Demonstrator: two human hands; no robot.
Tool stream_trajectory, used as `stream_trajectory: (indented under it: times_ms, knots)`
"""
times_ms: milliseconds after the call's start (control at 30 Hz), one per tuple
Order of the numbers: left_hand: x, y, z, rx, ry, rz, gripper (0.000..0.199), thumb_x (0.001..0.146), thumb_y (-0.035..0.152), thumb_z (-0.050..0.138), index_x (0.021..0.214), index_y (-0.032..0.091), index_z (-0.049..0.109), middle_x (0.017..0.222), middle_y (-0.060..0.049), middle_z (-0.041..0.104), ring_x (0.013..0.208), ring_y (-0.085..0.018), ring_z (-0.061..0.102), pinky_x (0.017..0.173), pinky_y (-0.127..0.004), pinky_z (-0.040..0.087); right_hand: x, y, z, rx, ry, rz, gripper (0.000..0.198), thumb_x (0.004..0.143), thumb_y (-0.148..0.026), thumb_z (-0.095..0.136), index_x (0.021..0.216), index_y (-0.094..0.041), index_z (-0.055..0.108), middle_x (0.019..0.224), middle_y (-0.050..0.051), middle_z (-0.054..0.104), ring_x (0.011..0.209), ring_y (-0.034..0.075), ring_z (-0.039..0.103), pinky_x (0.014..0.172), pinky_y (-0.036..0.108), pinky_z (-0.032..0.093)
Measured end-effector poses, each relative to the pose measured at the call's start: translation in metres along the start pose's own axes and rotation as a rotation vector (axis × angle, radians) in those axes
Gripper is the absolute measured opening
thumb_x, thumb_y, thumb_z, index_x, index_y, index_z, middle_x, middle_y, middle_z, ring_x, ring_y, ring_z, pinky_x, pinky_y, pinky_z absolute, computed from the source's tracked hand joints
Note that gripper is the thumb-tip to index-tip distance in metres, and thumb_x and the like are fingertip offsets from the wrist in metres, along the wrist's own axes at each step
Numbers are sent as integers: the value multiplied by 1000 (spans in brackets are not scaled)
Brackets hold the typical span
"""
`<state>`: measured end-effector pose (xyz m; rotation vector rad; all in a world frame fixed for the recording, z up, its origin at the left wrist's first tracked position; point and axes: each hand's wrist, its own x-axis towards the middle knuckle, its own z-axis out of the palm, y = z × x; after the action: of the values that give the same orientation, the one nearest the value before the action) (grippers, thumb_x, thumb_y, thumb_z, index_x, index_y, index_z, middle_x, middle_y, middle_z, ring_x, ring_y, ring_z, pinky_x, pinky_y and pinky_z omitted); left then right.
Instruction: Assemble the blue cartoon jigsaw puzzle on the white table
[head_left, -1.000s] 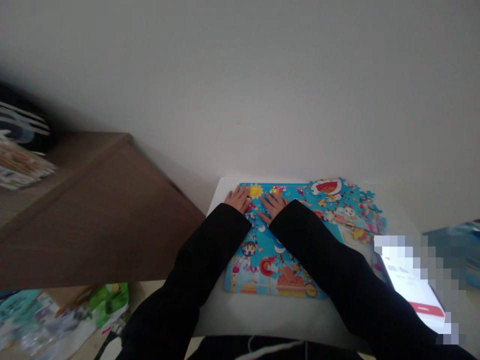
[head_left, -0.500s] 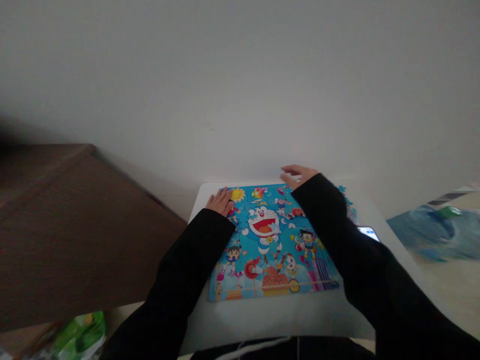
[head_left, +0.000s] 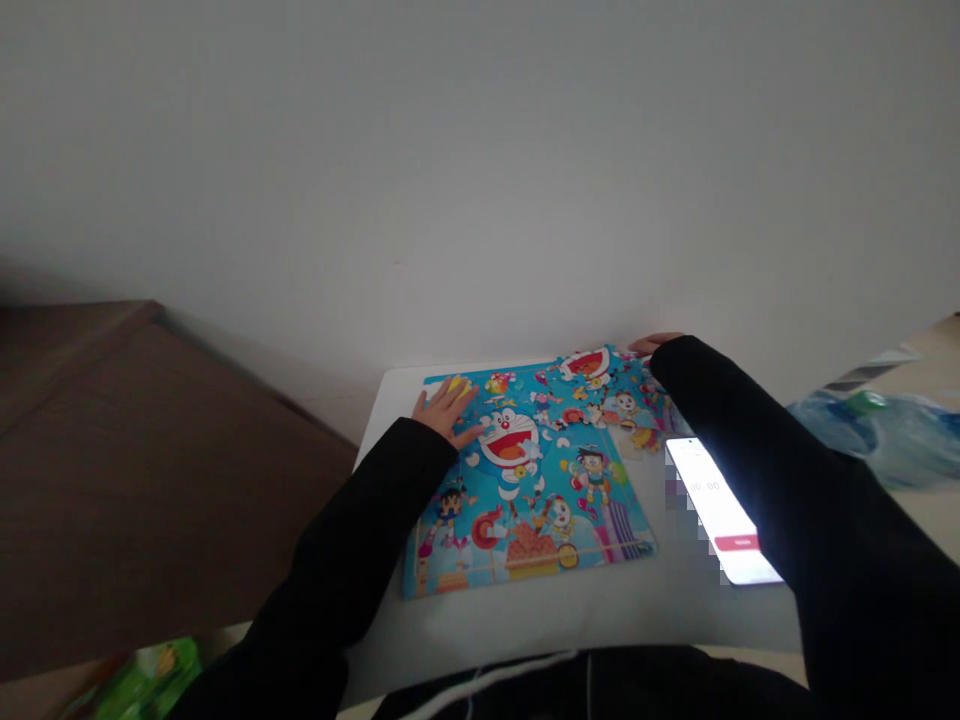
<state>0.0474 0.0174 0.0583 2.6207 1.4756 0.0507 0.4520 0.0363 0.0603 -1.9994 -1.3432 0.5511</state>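
Observation:
A blue cartoon jigsaw puzzle board [head_left: 517,515] lies on a small white table. My left hand [head_left: 448,408] rests flat with spread fingers on its upper left part, over a yellow sun. Across the board's upper right corner lies a joined puzzle section [head_left: 626,395] with an uneven edge, showing a similar blue-and-white cartoon face. My right hand [head_left: 654,343] is at the far edge of this section, its visible fingers stretched toward the left. The black sleeve covers part of that hand and the section's right end.
A lit phone [head_left: 724,510] lies right of the board, partly under my right forearm. The white table [head_left: 600,615] meets a grey wall [head_left: 480,200]. A brown cabinet [head_left: 187,480] stands at left, a green bag [head_left: 150,680] below it. Clear plastic [head_left: 892,430] is at right.
My right hand has moved right, from above the board's top edge to the puzzle section. More of that section and the phone now show. My left hand's fingers have spread wider.

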Motion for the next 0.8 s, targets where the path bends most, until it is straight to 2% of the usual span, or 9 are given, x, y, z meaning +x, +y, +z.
stream_trajectory:
  times_ms: [67,133,267,333,467,633,700,800]
  knots:
    - [-6,20,0,12,-10,121,66,77,53,49,135,29,27,142,-4,25,131,-29,18,101,-56,18,4,4,-10,-30,-58,142,16,64,-27,67,74,-14,66,65,5,65,59,16,60,57,28,47]
    - [-13,39,6,13,-14,209,65,75,53,51,133,29,32,140,-5,29,130,-30,21,101,-56,18,3,13,-18,-73,-97,229,22,54,-21,74,73,-15,64,64,4,63,62,17,59,61,30,47]
    - [-31,64,24,-19,-20,288,54,78,51,49,127,29,42,135,-5,39,126,-27,31,101,-52,21,-16,35,-24,-176,-41,255,37,44,-18,77,77,-15,60,75,6,60,67,19,58,61,32,46]
    - [-39,68,30,-32,-27,320,54,77,52,48,126,29,43,135,-5,39,125,-27,33,100,-50,25,-29,44,-25,-168,-38,281,39,46,-18,76,81,-14,59,78,8,59,64,18,57,57,31,45]
    - [-50,70,32,-51,-62,368,60,75,57,48,126,26,44,136,-7,37,124,-28,35,97,-49,31,-46,52,-26,-16,-122,345,45,51,-15,74,92,-15,55,87,10,59,60,15,57,53,29,45]
    - [-60,77,27,-36,-85,378,59,74,58,47,125,27,46,135,-7,39,123,-29,36,97,-49,32,-51,48,-23,215,-130,520,53,48,-13,75,93,-22,49,99,5,56,71,15,58,58,28,49]
    - [-66,79,24,-30,-71,357,58,75,57,47,125,28,45,134,-6,40,122,-30,37,98,-51,28,-53,44,-21,263,-98,534,49,48,-12,75,88,-24,48,94,3,57,75,16,58,61,28,49]
    - [-77,74,18,-12,-20,302,59,73,57,47,126,29,44,133,-6,42,121,-31,38,99,-56,21,-57,37,-20,396,-100,606,43,51,-7,72,80,-23,44,76,0,59,71,16,59,63,30,50]
